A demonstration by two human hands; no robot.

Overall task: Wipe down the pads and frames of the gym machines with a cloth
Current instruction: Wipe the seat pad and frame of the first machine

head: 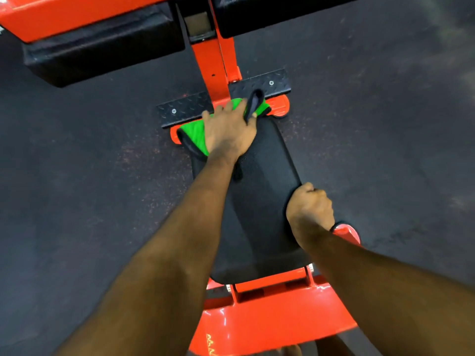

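Note:
A black seat pad of an orange gym machine runs down the middle of the view. At its far end lies a green cloth with a dark edge. My left hand presses flat on that cloth, fingers spread over it. My right hand grips the right edge of the seat pad, fingers curled under it.
The orange frame post rises from a black checker-plate foot bar. Two black pads sit on the orange frame at the top. An orange base plate lies near me. Dark speckled rubber floor lies on both sides.

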